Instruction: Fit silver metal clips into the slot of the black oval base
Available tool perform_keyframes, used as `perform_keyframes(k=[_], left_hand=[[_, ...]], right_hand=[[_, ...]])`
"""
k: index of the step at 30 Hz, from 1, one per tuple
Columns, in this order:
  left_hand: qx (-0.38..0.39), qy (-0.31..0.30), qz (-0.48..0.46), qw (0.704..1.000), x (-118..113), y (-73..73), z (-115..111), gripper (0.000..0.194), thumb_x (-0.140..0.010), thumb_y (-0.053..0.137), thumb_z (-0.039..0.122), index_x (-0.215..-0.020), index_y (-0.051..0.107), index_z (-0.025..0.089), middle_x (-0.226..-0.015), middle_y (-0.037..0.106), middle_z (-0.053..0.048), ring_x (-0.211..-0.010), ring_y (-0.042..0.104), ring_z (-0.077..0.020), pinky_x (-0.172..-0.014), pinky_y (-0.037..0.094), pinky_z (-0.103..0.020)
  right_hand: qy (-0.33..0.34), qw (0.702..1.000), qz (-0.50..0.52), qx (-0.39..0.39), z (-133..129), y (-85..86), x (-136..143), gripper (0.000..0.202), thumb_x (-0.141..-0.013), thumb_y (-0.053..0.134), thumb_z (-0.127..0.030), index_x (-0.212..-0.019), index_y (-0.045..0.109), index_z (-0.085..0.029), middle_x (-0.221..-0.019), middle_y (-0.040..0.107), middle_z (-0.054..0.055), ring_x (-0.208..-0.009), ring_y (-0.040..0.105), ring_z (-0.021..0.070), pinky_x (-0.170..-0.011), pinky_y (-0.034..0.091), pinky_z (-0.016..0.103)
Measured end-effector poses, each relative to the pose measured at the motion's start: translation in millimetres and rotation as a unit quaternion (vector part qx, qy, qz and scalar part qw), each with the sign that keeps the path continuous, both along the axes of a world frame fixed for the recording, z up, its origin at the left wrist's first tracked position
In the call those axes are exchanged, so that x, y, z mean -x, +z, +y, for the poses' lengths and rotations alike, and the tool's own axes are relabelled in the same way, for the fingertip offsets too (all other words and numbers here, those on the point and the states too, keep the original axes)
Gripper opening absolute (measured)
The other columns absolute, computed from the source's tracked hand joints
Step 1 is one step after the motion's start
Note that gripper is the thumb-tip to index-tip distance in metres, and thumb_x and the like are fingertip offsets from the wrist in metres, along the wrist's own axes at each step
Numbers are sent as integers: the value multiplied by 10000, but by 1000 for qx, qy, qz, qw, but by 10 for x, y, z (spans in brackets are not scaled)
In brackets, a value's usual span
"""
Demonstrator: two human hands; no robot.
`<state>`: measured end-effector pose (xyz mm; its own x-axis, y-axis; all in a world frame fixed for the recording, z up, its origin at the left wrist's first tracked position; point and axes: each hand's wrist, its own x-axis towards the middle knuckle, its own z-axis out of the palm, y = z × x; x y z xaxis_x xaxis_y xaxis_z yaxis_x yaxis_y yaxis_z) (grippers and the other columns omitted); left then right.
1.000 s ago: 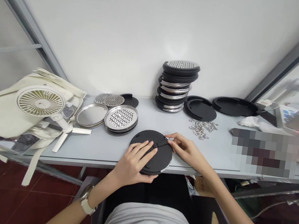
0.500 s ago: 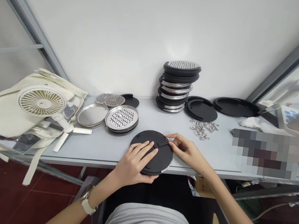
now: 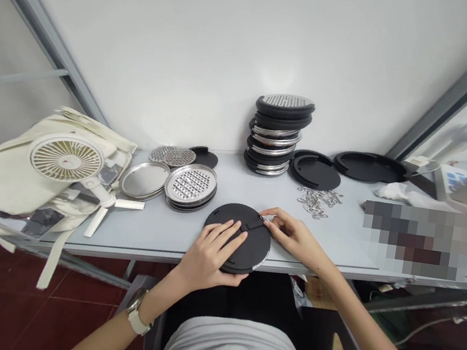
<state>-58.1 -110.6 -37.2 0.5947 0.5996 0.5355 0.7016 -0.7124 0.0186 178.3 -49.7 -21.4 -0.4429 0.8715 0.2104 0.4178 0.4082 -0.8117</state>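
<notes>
A round black disc (image 3: 254, 247) with a shiny metal edge at its lower right lies at the table's front edge. My left hand (image 3: 211, 253) rests on it, fingers spread over its face and thumb at its near rim. At the disc's upper right edge, my right hand (image 3: 284, 231) pinches a small metal clip (image 3: 264, 218), beside a thin dark strap or slot that crosses the disc. Several similar metal clips (image 3: 316, 201) lie in a loose pile behind my right hand.
Metal grater discs (image 3: 191, 184) and plain metal discs (image 3: 144, 180) lie left. A tall stack of black and metal discs (image 3: 274, 146) stands behind, with black trays (image 3: 316, 171) beside it. A white fan (image 3: 66, 158) and cream bag (image 3: 2, 177) are far left.
The small metal clip in my right fingers has tilted slightly. Both hands and the disc are otherwise almost unmoved.
</notes>
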Motion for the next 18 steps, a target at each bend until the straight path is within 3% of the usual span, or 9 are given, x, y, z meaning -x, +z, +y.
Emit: perform_keyframes(k=[18], left_hand=[[-5, 0, 1, 1000, -6, 14, 0, 638, -805, 575, 470, -1334, 473, 128, -1365, 491, -159, -1278, 442, -294, -996, 393, -425]], right_hand=[[5, 1000, -19, -1, -20, 18, 2, 327, -943, 396, -459, -1124, 521, -217, -566, 409, -59, -516, 378, 124, -524, 323, 232]])
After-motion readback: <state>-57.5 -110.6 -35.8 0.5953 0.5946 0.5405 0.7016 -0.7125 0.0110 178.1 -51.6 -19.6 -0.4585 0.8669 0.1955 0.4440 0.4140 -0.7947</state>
